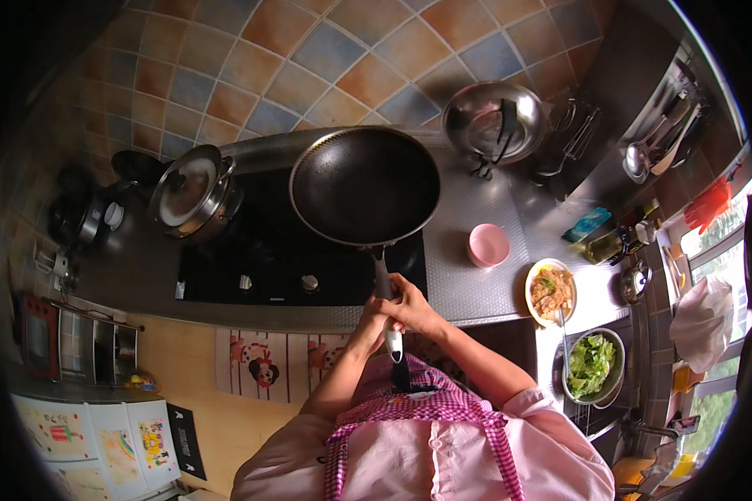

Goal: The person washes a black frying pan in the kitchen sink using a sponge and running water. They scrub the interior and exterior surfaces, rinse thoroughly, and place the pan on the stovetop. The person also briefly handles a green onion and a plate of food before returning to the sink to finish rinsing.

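Observation:
Both of my hands are closed around the long handle (383,282) of a dark wok (366,185) with a textured inner surface. My left hand (371,320) wraps the handle from the left side, nearer its light-coloured end. My right hand (410,307) grips it from the right, with the fingers of the two hands overlapping. No food shows in the wok, which is over the right part of a black glass cooktop (257,250). Whether its base touches the burner is hidden. Right of the wok, a small pink bowl (489,245) is on the metal counter.
A lidded steel pot (191,194) stands on the cooktop's left. Behind to the right, a steel basin (494,122) holds a black utensil. A bowl of sliced meat (550,293) and a bowl of lettuce (592,366) are near the sink. Bottles (608,247) line the right side.

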`<action>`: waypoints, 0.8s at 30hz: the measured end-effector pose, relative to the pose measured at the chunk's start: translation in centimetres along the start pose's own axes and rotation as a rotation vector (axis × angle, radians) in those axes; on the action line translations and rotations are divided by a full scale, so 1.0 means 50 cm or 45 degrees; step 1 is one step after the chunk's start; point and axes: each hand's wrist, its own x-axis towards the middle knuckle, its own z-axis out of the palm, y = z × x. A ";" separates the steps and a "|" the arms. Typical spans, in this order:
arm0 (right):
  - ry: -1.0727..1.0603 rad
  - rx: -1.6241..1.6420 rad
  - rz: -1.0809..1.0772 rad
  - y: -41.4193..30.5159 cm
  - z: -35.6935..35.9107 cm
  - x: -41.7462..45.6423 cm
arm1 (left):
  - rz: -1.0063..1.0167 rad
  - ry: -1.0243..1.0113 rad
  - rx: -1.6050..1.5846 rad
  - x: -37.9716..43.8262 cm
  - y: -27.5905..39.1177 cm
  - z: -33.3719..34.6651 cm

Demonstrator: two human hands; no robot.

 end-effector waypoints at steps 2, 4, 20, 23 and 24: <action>0.012 -0.064 -0.028 0.027 0.008 0.034 | -0.022 0.057 -0.027 0.005 0.004 -0.021; 0.091 -0.145 -0.183 0.062 0.013 0.059 | -0.031 0.034 0.002 0.019 0.011 -0.031; -0.131 0.330 0.250 0.007 0.006 -0.023 | 0.006 0.818 2.312 0.064 0.092 -0.418; -0.170 0.365 0.310 0.009 -0.016 -0.069 | -0.198 0.736 2.395 0.070 0.116 -0.417; -0.124 0.394 0.349 0.003 -0.020 -0.085 | -0.230 0.716 2.449 0.070 0.118 -0.412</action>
